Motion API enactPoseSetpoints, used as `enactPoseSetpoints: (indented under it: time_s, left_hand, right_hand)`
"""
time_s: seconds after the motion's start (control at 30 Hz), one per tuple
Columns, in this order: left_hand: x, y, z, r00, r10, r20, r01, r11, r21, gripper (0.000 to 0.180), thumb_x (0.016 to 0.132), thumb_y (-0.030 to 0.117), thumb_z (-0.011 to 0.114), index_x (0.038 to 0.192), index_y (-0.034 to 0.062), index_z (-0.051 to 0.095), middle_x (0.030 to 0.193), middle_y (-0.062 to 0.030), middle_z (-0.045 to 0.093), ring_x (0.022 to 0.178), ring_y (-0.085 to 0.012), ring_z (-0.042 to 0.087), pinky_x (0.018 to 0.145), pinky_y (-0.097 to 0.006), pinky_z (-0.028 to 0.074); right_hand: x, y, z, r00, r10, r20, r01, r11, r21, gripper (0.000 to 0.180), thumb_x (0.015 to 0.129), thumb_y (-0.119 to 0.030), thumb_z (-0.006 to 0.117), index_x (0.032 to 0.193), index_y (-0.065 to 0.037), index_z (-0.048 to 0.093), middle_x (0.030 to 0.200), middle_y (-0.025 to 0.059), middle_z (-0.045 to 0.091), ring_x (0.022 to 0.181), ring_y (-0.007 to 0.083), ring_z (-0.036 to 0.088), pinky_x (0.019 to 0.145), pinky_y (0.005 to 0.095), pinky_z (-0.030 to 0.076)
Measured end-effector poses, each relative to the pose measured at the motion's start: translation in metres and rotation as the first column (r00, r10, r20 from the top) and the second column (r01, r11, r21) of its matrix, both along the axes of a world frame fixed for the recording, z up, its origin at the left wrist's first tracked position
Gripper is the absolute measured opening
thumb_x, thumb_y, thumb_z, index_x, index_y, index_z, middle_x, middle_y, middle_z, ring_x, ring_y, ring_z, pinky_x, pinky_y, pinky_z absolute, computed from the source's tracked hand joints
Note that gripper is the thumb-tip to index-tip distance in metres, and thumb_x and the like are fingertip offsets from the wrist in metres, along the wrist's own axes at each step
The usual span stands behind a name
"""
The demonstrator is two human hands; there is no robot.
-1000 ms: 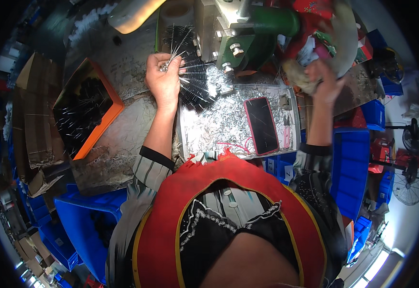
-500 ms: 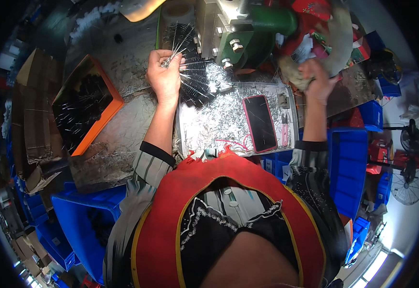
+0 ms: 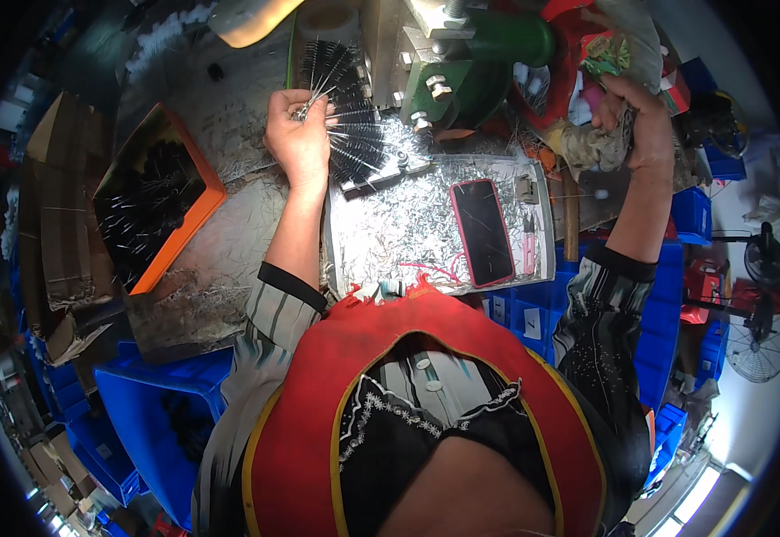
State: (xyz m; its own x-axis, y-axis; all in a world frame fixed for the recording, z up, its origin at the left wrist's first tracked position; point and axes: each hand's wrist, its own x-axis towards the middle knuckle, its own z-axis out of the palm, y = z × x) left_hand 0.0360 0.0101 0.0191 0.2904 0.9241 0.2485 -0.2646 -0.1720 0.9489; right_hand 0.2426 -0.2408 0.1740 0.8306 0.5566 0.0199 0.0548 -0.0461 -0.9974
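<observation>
My left hand [image 3: 299, 139] is closed around the twisted wire ends of several thin black-bristled brushes [image 3: 354, 125]. The brushes fan out to the right, beside the metal base of a green machine [image 3: 508, 40]. At the far right my right hand [image 3: 648, 125] has its fingers curled round a cloth-wrapped part [image 3: 591, 148] of the machine's red wheel [image 3: 571, 36]. Just what lies under the cloth is hidden.
A shallow tray [image 3: 341, 259] strewn with shiny wire bits lies in front of me, with a red-edged phone [image 3: 484, 231] on it. To the left stands an orange bin [image 3: 184, 237] of black brushes. Blue bins [image 3: 153, 403] flank me. A wooden handle [image 3: 571, 219] lies right of the tray.
My right hand has moved right and slightly away from me, and the red wheel with its cloth wrapping has turned. My left hand has shifted slightly left with the brushes.
</observation>
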Motion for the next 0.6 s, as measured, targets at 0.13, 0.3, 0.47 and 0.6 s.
enactPoseSetpoints:
  time_s: [0.13,0.3,0.47,0.6]
  left_hand:
    - [0.000,-0.001,0.001,1.000,0.001,-0.024,-0.001,1.000,0.003,0.010,0.078,-0.006,0.058,0.084,-0.0038,0.051,0.077,-0.0122,0.058,0.064,-0.0147,0.062,0.053,-0.024,0.054]
    - [-0.005,0.001,0.007,0.976,0.037,-0.214,-0.013,0.994,0.109,0.022,0.074,0.007,0.067,0.089,-0.0007,0.053,0.080,-0.0124,0.061,0.068,-0.0181,0.062,0.060,-0.027,0.050]
    - [-0.022,-0.005,0.011,0.877,0.015,-0.481,0.124,0.959,0.256,0.051,0.057,0.025,0.080,0.098,0.0050,0.057,0.086,-0.0113,0.064,0.080,-0.0229,0.063,0.074,-0.032,0.048]
    - [-0.025,0.000,0.000,0.925,-0.146,-0.350,0.226,0.954,0.198,0.040,0.063,0.006,0.075,0.097,0.0020,0.056,0.084,-0.0059,0.061,0.072,-0.0139,0.061,0.065,-0.026,0.049]
  right_hand:
    - [-0.005,-0.004,-0.019,0.983,-0.042,0.179,0.022,0.994,0.109,0.018,0.072,-0.016,0.062,0.066,0.000,0.059,0.049,0.0074,0.048,0.043,0.0169,0.048,0.051,0.0302,0.043]
    - [-0.024,0.017,-0.111,0.926,-0.263,0.269,0.046,0.789,0.613,0.004,0.072,0.002,0.055,0.075,0.004,0.058,0.054,0.0093,0.050,0.043,0.0173,0.048,0.056,0.0343,0.047]
    - [-0.017,0.002,-0.072,0.983,-0.141,0.119,0.096,0.942,0.321,0.008,0.069,-0.003,0.057,0.065,0.003,0.054,0.050,0.0091,0.047,0.043,0.0188,0.047,0.054,0.0334,0.045]
    - [-0.013,0.001,-0.048,0.988,-0.109,0.113,0.081,0.969,0.234,0.012,0.069,-0.006,0.059,0.062,0.003,0.053,0.049,0.0091,0.047,0.043,0.0196,0.048,0.052,0.0328,0.044]
